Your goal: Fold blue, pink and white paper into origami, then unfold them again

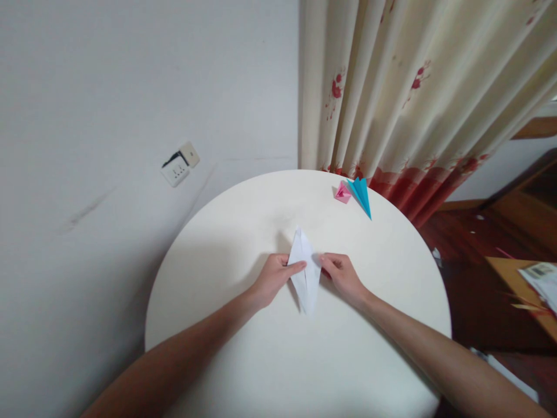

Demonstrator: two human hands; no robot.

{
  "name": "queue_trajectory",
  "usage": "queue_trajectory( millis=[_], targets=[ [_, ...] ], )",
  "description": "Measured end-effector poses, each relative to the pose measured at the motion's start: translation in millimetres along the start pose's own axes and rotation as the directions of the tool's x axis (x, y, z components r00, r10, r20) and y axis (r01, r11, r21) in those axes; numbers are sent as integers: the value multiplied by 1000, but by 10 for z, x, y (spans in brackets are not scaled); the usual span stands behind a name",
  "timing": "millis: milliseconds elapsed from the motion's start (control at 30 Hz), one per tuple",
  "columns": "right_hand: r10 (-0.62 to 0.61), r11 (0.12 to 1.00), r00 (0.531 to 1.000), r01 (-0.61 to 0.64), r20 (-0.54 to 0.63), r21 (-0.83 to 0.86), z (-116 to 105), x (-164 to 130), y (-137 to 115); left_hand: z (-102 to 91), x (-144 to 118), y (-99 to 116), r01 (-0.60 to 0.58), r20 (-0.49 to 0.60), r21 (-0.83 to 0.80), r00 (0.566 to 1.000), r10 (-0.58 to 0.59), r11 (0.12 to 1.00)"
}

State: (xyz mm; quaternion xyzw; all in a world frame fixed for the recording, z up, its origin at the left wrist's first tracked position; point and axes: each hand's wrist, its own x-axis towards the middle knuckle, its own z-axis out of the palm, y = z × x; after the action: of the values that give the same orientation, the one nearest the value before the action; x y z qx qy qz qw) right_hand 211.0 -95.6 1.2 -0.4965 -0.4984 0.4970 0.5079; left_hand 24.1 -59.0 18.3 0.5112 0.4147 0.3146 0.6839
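Your two forearms come in over the near side of the round white table [278, 371], which serves as reference for all positions. Your left hand [272, 278] grips the sheet, thumb laid across its upper face, fingers behind. Your right hand [343, 274] appears to pinch the sheet's right corner between thumb and forefinger.

The item held, a white folded paper diamond [310, 284], is over the middle of the table, directly between your hands. Its long axis runs from the table's near side to its far side; both hands meet it about mid-length. Your left is further in, its thumb reaching the centre crease; your right is at the edge only. The paper is narrow, pointed at both ends, with a lengthwise seam. Whether its near tip touches the table cannot be determined.

At the table's far right edge: a pink folded paper piece [342, 194], just beside a blue pointed folded paper piece [361, 196].
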Motion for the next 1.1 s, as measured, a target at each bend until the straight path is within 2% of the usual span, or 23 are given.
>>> queue_trajectory(
  millis=[100,200,367,533,667,800,933,1100],
  targets=[
    [-10,998,1000,11,14,-54,8,-9,33,7,25,-25,-15,-69,-47,998,12,999],
    [-5,998,1000,5,8,-69,8,-15,69,24,21,-46,-6,-57,-59,998,3,998],
    [-2,997,998,7,60,-76,14,-25,54,19,14,-54,0,-44,-45,999,-2,999],
    [-35,999,999,35,14,2,-1,-16,27,1,14,-30,-14,-10,-55,1000,13,998],
    [-41,999,998,39,48,32,-10,-14,21,4,16,-35,-18,-26,-67,1000,17,998],
    [-36,999,999,35,23,15,2,-15,4,1,25,-57,-22,-71,-67,997,17,998],
    [-59,998,998,59,0,-4,3,-17,-5,-5,32,-68,-28,-64,-76,998,24,997],
    [-34,998,999,33,-24,-48,18,-38,11,9,31,-78,-20,-75,-78,997,14,997]
  ],
)
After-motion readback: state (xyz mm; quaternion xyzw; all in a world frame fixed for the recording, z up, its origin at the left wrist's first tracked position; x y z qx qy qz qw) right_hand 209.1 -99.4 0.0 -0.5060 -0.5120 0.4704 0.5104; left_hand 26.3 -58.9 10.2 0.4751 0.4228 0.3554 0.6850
